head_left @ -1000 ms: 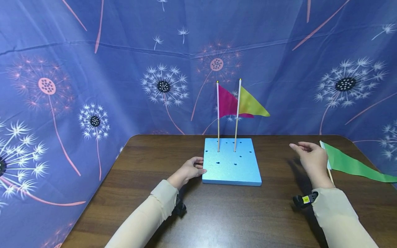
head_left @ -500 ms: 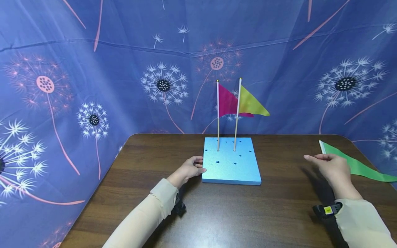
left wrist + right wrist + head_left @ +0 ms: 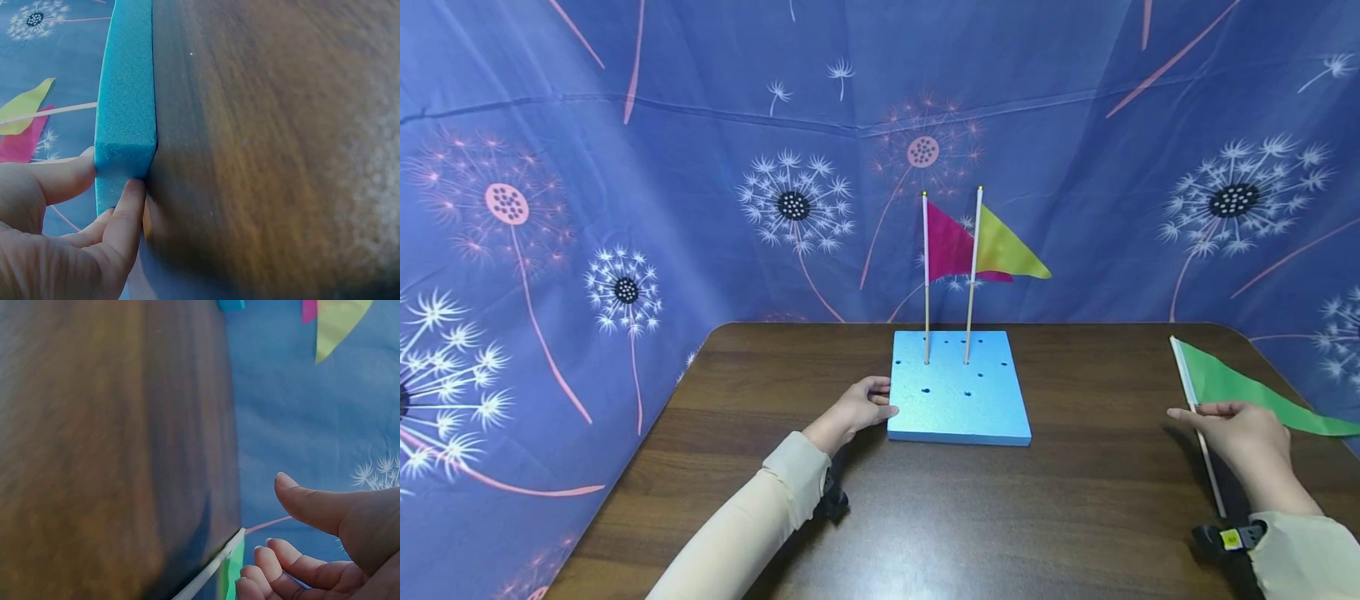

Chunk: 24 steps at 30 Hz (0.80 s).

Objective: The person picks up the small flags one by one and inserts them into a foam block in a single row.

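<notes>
A blue foam board (image 3: 958,417) with several small holes lies on the table. My left hand (image 3: 852,410) holds its left edge; in the left wrist view the thumb is at the top face and fingers (image 3: 128,212) press the side. Two flags stand upright in the board, a pink flag (image 3: 946,243) and a yellow flag (image 3: 1006,247). On the right side of the table lies a green flag (image 3: 1228,377) on a white-topped stick. Over its stick hovers my right hand (image 3: 1251,442), thumb and fingers apart, with nothing between them in the right wrist view.
The brown wooden table (image 3: 1105,500) ends at a blue cloth backdrop (image 3: 700,183) with a dandelion print. The green flag's tip reaches past the table's right edge. Each wrist wears a small black camera.
My right hand has moved right and toward me, from left of the green flag to over its stick. The left hand stays at the board's edge. The flags have not moved.
</notes>
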{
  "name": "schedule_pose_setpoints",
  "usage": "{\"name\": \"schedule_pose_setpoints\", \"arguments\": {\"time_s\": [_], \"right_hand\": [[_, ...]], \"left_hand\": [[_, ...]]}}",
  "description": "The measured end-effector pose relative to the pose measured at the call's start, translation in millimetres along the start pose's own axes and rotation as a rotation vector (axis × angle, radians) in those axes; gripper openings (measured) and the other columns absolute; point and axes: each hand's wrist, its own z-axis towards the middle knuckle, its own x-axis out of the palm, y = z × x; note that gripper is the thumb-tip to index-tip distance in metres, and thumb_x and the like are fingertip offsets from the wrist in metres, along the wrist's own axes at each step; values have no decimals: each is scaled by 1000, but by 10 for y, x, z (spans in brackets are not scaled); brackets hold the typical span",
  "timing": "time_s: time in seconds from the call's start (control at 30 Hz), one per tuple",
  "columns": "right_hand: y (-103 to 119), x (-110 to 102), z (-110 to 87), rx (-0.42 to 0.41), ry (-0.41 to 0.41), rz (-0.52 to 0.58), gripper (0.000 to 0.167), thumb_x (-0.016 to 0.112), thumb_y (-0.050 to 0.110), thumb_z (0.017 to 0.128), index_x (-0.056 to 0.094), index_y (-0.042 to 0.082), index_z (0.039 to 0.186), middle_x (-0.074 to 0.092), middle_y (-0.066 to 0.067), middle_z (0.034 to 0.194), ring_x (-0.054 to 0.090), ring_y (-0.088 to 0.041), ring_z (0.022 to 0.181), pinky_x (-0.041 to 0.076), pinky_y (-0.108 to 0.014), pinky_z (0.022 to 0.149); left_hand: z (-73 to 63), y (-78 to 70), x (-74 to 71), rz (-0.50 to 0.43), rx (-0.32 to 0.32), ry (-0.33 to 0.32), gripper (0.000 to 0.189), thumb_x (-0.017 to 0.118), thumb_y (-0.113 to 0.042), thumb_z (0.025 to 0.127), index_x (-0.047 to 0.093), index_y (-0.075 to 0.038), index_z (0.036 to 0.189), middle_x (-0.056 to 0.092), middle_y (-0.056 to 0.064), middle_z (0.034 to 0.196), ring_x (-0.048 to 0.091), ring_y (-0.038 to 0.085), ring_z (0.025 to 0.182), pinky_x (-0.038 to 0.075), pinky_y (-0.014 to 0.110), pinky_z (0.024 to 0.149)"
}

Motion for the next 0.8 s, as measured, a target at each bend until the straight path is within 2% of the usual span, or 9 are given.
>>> {"name": "schedule_pose_setpoints", "arguments": {"time_s": [0.1, 0.3, 0.4, 0.57, 0.7, 0.8], "right_hand": [[-32, 15, -18, -29, -13, -48, 72, 68, 55, 84, 62, -9, 116, 50, -35, 129, 39, -58, 109, 35, -59, 88], [-93, 47, -25, -12, -12, -115, 64, 71, 49, 83, 65, -10, 106, 54, -36, 121, 48, -55, 101, 42, -54, 77], [-144, 69, -21, -4, 11, -141, 62, 72, 47, 82, 66, -11, 103, 54, -37, 120, 48, -54, 101, 42, -54, 77], [-218, 94, 10, -45, 26, -170, 56, 72, 44, 82, 69, -9, 100, 56, -36, 118, 47, -56, 102, 40, -56, 80], [-241, 85, 54, -72, 57, -183, 44, 72, 37, 83, 72, -6, 91, 62, -35, 106, 49, -56, 99, 38, -56, 83], [-245, 65, 74, -88, 87, -184, 37, 70, 32, 84, 74, -4, 85, 69, -22, 81, 57, -46, 86, 36, -55, 83]], "left_hand": [[-3, -15, -2, 0, 3, -1, 56, 66, 2, 89, 44, 0, 140, 49, 17, 134, 53, 25, 111, 54, 33, 89], [-1, -28, -5, -6, 9, 8, 56, 65, 2, 89, 43, 0, 140, 48, 18, 135, 52, 26, 114, 54, 33, 90], [2, -23, -9, 16, 16, 13, 56, 66, 1, 89, 44, 0, 140, 48, 17, 135, 52, 27, 116, 53, 31, 90], [6, -10, -27, 41, 16, 10, 56, 67, -1, 89, 44, -1, 140, 48, 16, 136, 52, 27, 117, 52, 32, 91], [-4, -5, -44, 54, 18, 2, 56, 67, -2, 89, 44, -1, 140, 49, 16, 136, 51, 27, 118, 52, 32, 91], [-18, -6, -50, 54, 19, -7, 55, 67, -1, 89, 45, -2, 140, 49, 16, 134, 52, 27, 117, 52, 31, 90]]}}
